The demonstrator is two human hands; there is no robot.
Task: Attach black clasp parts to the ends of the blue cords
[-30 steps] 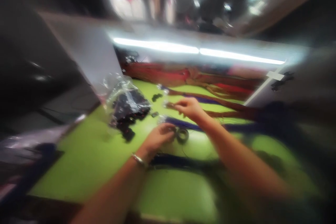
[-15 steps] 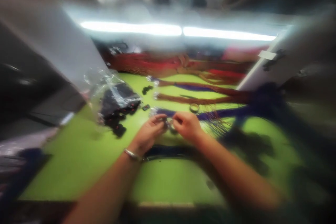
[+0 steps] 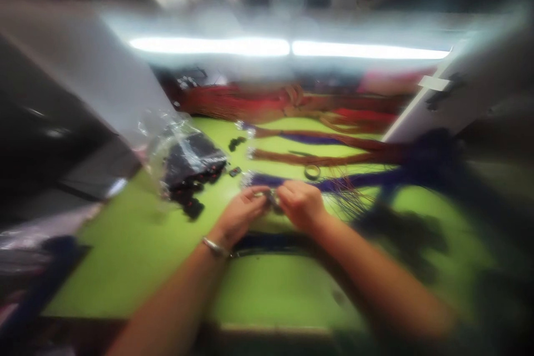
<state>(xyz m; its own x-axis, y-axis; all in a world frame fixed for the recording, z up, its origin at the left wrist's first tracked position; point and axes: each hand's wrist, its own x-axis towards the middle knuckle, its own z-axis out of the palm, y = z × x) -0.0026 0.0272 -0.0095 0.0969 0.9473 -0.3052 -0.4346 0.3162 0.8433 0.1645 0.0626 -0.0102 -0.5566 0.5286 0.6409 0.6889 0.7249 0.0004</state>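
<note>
My left hand (image 3: 246,212) pinches a small dark piece (image 3: 271,198), perhaps a connector, over the green tabletop. Close beside it, my right hand (image 3: 302,204) is closed, with its fingertips against the same spot; what it grips is hidden by the fingers. Just beyond both hands lies a bundle of purple wires (image 3: 354,181) with clear ends at its left. A dark blue wire bundle (image 3: 271,241) rests on the table nearer to me, partly behind my wrists.
An open clear plastic bag (image 3: 187,150) of black connectors (image 3: 192,208) lies at the left. Brown wire bundles (image 3: 308,159) and a tape roll (image 3: 312,172) are farther back. Red and brown wires (image 3: 246,101) line the rear, beneath a bright tube light (image 3: 208,45). White panels flank the table (image 3: 104,267).
The view has shifted slightly, so everything sits a little farther right. My right hand has turned slightly, showing more of its back; both hands stay together at the small dark piece.
</note>
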